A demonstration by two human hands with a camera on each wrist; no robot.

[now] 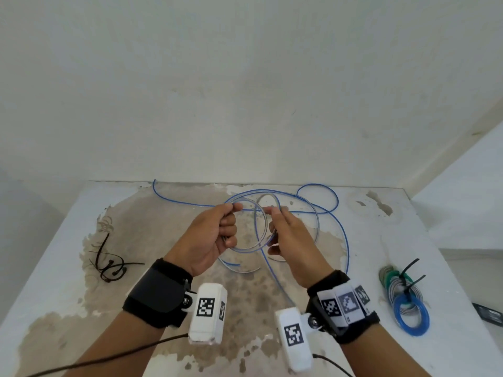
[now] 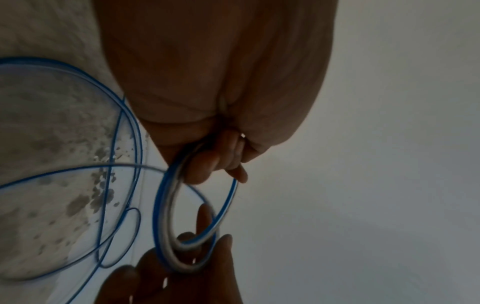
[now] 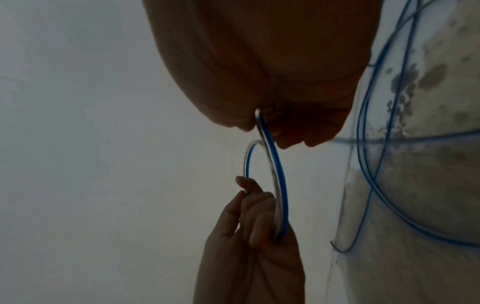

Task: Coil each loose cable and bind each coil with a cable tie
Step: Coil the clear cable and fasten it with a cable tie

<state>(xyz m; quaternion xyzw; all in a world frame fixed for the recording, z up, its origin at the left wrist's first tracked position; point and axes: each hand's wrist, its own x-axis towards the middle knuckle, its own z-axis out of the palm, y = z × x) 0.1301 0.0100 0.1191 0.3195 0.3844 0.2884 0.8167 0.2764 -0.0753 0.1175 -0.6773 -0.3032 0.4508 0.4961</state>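
A thin blue-and-clear cable (image 1: 315,212) sprawls in wide loops over the stained tabletop (image 1: 152,221). Part of it forms a small coil (image 1: 260,235) held above the table between both hands. My left hand (image 1: 217,229) grips the coil's left side with curled fingers, thumb on top. My right hand (image 1: 283,232) pinches its right side. In the left wrist view the coil (image 2: 166,216) hangs from my left fingers (image 2: 205,166). In the right wrist view the coil (image 3: 279,185) runs from my right fingers (image 3: 291,133) down to the other hand. Loose black cable ties (image 1: 109,263) lie at the left.
Bound coils, green, grey and blue (image 1: 405,300), lie at the table's right edge with black ties sticking up. A white wall rises behind the table's far edge. A dark flat object (image 1: 488,312) sits off the table at far right.
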